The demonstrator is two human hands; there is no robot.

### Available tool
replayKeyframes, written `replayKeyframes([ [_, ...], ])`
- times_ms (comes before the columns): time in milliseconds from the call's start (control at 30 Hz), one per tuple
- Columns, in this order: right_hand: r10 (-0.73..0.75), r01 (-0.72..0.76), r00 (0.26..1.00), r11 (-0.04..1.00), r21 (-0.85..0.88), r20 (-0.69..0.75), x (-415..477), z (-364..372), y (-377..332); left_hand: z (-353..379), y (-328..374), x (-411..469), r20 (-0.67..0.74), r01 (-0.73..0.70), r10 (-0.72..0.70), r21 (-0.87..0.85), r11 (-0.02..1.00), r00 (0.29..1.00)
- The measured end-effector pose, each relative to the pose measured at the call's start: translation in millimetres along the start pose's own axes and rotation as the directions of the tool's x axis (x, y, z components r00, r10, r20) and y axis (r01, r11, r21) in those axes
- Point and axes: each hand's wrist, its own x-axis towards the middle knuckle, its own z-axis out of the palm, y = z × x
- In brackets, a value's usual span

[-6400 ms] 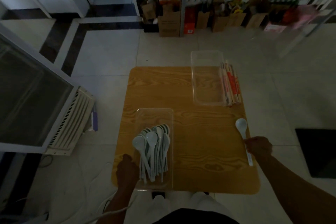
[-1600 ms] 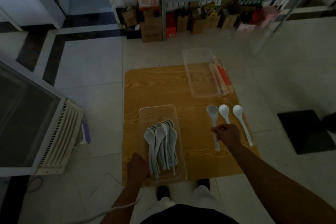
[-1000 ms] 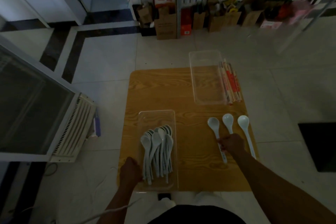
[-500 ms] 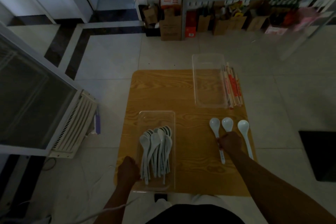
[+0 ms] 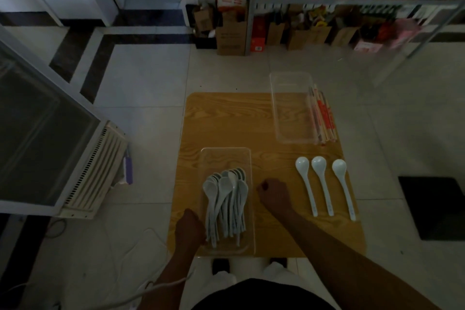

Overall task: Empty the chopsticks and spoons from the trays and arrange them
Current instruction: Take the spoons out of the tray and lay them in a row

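Half a second ago the right grip (image 5: 273, 194) was on the handle of the leftmost spoon (image 5: 308, 189) in the row. Now it is off that spoon and has moved left across the tabletop (image 5: 226, 121). It sits between the row and the spoon tray (image 5: 226, 152), its fingers curled into a loose fist with nothing in them.

The row of three spoons (image 5: 324, 189) has grown from the single spoon seen several seconds back. They lie side by side near the tabletop's right edge, bowls toward the far edge and handles toward the near edge, none touching another.

The left grip (image 5: 190, 229) has not shifted: its fingers are curled on the near-left corner of the spoon tray, which stands at the near edge.

The heap of spoons (image 5: 226, 199) lies in that tray, just left of the right grip and just right of the left grip.

At the far right corner stands the clear empty tray (image 5: 292, 108), and the wrapped chopsticks (image 5: 323, 118) lie on the tabletop against its right side, well apart from both grips.
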Motion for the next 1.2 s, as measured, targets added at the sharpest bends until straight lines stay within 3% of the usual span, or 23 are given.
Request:
replayKeyframes([
  [100, -0.124, 0.126, 0.989, 0.992, -0.019, 0.087, -25, 28, -32, -3, -2, -3, 0.009, -0.046, 0.045, 0.035, 0.998, 0.999],
  [200, -0.156, 0.169, 0.970, 0.984, -0.059, 0.185, -42, 56, -50, -5, -4, -5, 0.019, -0.086, 0.086, 0.041, 0.995, 0.996],
  [433, -0.041, 0.055, 0.954, 0.998, -0.036, 0.295, -59, 108, -58, -14, -2, -9, 0.048, -0.133, 0.132, 0.037, 0.990, 0.990],
  [567, 0.047, -0.026, 0.979, 0.994, -0.108, 0.196, -70, 128, -57, -15, -1, -8, 0.060, -0.125, 0.122, 0.047, 0.991, 0.991],
  [800, 0.078, -0.077, 0.993, 0.997, -0.020, 0.091, -75, 131, -58, -14, -5, -2, 0.082, -0.135, 0.129, 0.070, 0.988, 0.988],
  [1033, -0.057, 0.056, 0.998, 0.991, 0.118, -0.001, -78, 89, -49, -15, -4, -8, 0.015, -0.183, 0.182, 0.065, 0.981, 0.983],
  [1200, -0.043, 0.053, 0.997, 0.983, 0.176, -0.057, -68, 39, -34, -15, -5, -10, -0.011, -0.207, 0.209, 0.098, 0.973, 0.978],
])
